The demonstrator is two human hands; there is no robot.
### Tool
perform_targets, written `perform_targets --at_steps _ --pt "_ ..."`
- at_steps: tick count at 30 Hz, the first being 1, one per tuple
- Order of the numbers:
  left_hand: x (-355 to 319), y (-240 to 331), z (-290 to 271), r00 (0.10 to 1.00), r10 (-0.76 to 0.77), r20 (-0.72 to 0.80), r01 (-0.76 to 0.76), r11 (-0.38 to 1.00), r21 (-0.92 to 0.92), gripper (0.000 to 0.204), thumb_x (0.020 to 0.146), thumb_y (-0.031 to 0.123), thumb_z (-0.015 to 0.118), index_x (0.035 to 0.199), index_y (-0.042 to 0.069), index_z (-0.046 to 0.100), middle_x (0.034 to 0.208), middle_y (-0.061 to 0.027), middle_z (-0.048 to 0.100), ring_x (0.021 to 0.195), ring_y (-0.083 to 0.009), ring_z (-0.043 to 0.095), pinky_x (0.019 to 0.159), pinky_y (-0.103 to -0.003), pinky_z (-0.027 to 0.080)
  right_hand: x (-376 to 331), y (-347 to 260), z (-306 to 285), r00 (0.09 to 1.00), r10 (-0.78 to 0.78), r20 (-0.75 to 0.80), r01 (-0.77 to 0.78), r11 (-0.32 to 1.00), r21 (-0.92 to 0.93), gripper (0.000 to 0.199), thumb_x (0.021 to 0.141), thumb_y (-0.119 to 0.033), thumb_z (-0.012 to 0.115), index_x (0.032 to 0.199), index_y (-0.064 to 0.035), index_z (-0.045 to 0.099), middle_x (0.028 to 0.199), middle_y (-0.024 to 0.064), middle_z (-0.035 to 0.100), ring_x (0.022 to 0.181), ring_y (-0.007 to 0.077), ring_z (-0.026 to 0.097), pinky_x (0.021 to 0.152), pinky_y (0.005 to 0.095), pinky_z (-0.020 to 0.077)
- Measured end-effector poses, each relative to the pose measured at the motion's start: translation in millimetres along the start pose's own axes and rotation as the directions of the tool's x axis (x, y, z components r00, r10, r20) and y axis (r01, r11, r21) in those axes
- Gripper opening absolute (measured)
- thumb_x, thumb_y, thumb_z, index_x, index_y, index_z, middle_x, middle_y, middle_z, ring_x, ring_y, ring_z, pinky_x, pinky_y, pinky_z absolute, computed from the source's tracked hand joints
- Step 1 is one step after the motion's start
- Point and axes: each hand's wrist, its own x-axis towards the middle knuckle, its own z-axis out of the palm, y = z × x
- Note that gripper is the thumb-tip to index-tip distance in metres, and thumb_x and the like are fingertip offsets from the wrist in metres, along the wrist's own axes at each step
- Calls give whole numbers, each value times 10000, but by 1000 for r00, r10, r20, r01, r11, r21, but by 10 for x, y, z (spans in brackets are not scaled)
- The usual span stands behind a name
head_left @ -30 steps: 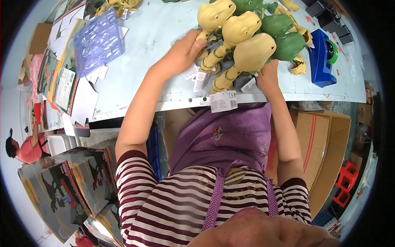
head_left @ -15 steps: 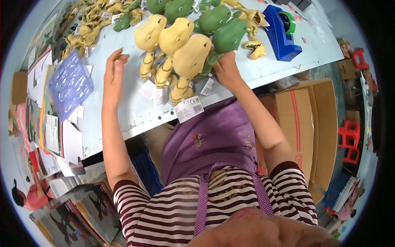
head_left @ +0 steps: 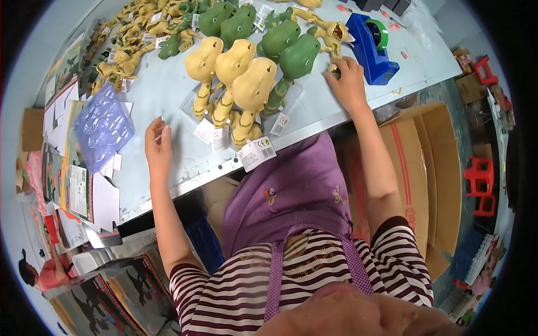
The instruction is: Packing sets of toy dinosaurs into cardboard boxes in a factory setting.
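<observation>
head view: left hand fingers spread on bare table; right hand fingers curled beside green toy.

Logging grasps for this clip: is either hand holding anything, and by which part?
Left hand lies flat on the table, holding nothing. Right hand rests on a green toy dinosaur; a real grip cannot be told.

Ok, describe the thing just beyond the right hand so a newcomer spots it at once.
Start at the pale worktable's near edge and find the right hand by the green plastic dinosaur toys. Just beyond sits a blue tape dispenser: blocky, holding a green roll, the only blue thing among the toys.
</observation>
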Motion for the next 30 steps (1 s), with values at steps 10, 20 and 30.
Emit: perform_targets --at_steps 10,20,30 --pt "-398 473 -221 949 177 -261 -217 967 -135 539 837 139 589 1293 18 331 1270 -160 411 1076 -240 475 924 -376 397 -478 -618 -851 898 361 -253 2 571 821 314 866 -128 544 1147 -33 440 1205 136 433 1003 238 521 806 380 485" --pt "-1029 1077 276 461 871 -168 -752 484 447 436 636 281 761 987 256 503 1275 -105 413 1227 -421 302 1038 -568 146 -1300 -1765 -1216 795 -578 183 -199 36 979 452 831 -277 601 1165 -71 375 1266 206 343 1148 287 382 950 382 324" --pt "-572 895 -404 920 175 -350 -290 905 -311 296 898 55 364 1181 -22 327 947 -132 546 900 -212 577 852 -348 447 -706 -1163 -787 993 87 -78 -8 719 695 242 929 -94 361 997 34 556 1035 124 575 985 210 522 897 307 376"
